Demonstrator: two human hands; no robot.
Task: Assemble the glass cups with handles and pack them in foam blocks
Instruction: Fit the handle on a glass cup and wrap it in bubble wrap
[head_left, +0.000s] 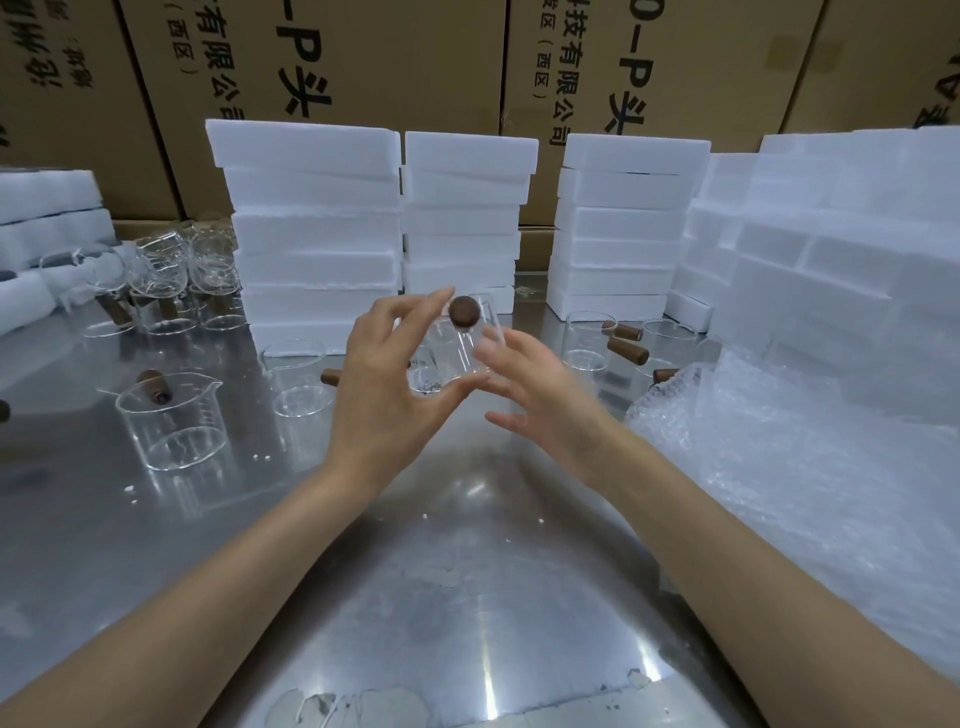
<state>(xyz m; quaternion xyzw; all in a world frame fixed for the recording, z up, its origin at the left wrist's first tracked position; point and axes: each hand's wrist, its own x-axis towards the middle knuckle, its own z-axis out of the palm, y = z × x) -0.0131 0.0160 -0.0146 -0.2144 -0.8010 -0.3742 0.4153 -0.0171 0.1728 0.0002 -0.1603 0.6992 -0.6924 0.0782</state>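
Above the middle of the steel table (467, 597), my left hand (384, 384) holds a clear glass cup (452, 353) between thumb and fingers. The cup's brown wooden handle (464, 312) points toward me, so I see its round end. My right hand (540, 395) is just right of the cup with fingers spread and blurred, at or near the glass; I cannot tell if it touches. Stacks of white foam blocks (317, 234) stand behind the hands.
Loose glass cups with handles stand at left (171, 421), centre-left (301, 379) and right (589, 340). More cups cluster at far left (161, 275). Bubble wrap (779, 441) covers the right side. Further foam stacks (618, 234) and cardboard boxes (363, 62) line the back.
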